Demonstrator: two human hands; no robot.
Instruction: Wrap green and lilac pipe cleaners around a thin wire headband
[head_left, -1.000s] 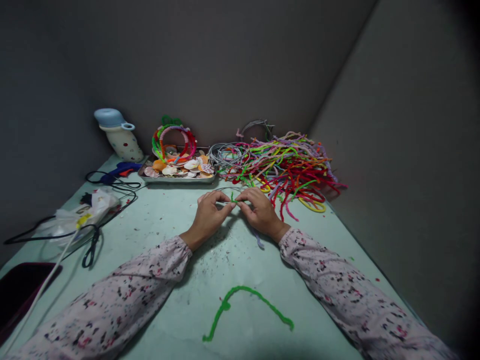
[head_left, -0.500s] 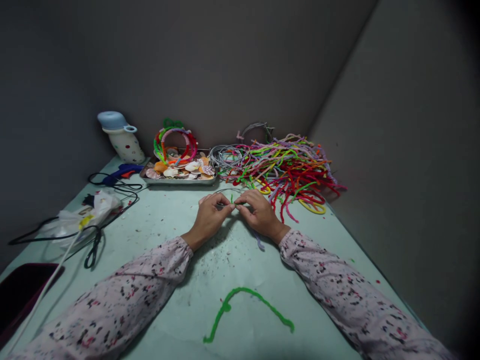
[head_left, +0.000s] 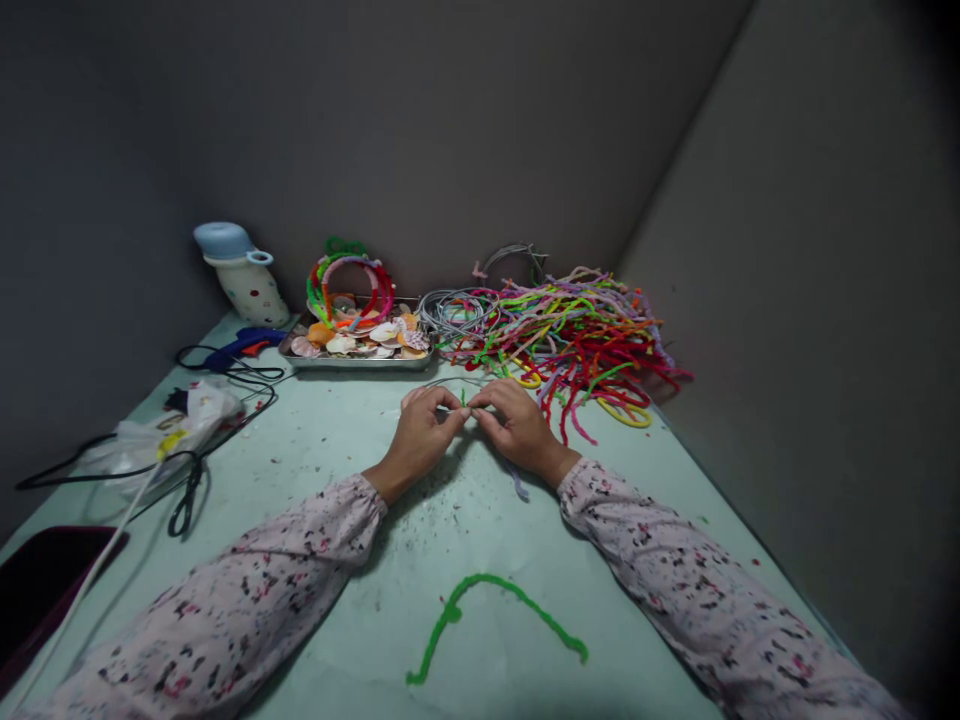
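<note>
My left hand point(head_left: 424, 430) and my right hand point(head_left: 519, 428) meet over the middle of the table, thumbs and forefingers pinched close together. Between them they grip a thin grey wire hoop point(head_left: 454, 380), whose far arc shows beyond the fingers. A short green pipe cleaner end point(head_left: 463, 397) stands up at the pinch; the rest of it is hidden by my fingers. Below my right hand a lilac pipe cleaner end point(head_left: 519, 486) pokes out. Nearer to me lies a bent green pipe cleaner point(head_left: 517, 592) with a small curl on its left part.
Behind my hands are a metal tray point(head_left: 360, 364) of shells, wrapped colourful rings point(head_left: 319, 285), coiled grey wire point(head_left: 450, 315) and a heap of pipe cleaners point(head_left: 592, 325). To the left are a bottle point(head_left: 244, 280), a blue tool point(head_left: 244, 347), black cable point(head_left: 196, 480) and a plastic bag point(head_left: 206, 410).
Almost nothing differs. Both hands keep their pinch at the same spot, with only a very slight shift of the left fingers.
</note>
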